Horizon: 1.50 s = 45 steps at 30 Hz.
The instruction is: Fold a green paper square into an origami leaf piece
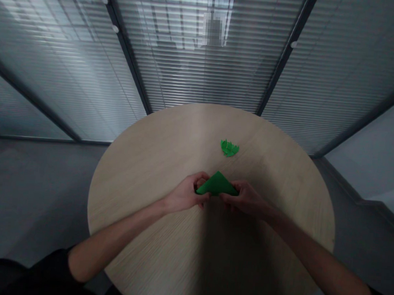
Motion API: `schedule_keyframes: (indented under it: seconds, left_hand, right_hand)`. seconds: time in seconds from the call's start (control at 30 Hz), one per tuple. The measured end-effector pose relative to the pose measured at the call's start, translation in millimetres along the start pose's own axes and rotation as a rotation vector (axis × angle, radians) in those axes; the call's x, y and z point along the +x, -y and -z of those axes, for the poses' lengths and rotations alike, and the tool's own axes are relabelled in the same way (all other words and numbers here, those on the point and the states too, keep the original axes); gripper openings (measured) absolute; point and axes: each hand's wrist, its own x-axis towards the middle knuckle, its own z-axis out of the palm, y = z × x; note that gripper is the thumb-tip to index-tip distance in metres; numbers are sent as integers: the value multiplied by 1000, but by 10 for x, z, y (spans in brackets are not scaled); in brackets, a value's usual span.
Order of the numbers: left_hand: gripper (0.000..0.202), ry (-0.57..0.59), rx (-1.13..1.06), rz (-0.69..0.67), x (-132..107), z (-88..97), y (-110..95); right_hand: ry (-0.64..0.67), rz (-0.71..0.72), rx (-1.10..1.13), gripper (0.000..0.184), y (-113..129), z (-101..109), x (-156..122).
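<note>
A piece of green paper (217, 183), folded to a triangle with its point away from me, is held over the middle of the table. My left hand (194, 192) pinches its left corner, thumb along the near edge. At the right corner my right hand (242, 197) grips it the same way, fingers partly tucked behind and below. Beyond the paper lies a small green jagged piece (229, 148), which looks like folded or cut paper; its exact make is too small to tell.
The round wooden table (142, 162) fills the space in front of me. Behind it stand glass panels with blinds (204, 76) and dark frames. A white wall (377, 149) is at the right, and grey floor (40, 191) shows at the left.
</note>
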Motion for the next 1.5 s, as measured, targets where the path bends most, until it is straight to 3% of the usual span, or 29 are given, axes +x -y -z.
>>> schedule_keyframes:
  seconds: [0.67, 0.83, 1.0, 1.27, 1.5]
  left_hand:
    - [29, -33, 13, 16, 14, 217, 51]
    - [42, -13, 74, 17, -8, 167, -16]
    - [52, -99, 141, -45, 3, 132, -50]
    - [35, 87, 221, -28, -2, 123, -22]
    - [37, 98, 195, -2, -12, 206, -27]
  right_hand:
    - [-62, -73, 22, 27, -51, 134, 0]
    - [-37, -64, 30, 29, 1, 108, -23]
    - [-18, -32, 36, 31, 26, 93, -35]
    - [28, -40, 39, 30, 16, 71, -32]
    - [-5, -40, 27, 30, -39, 178, -19]
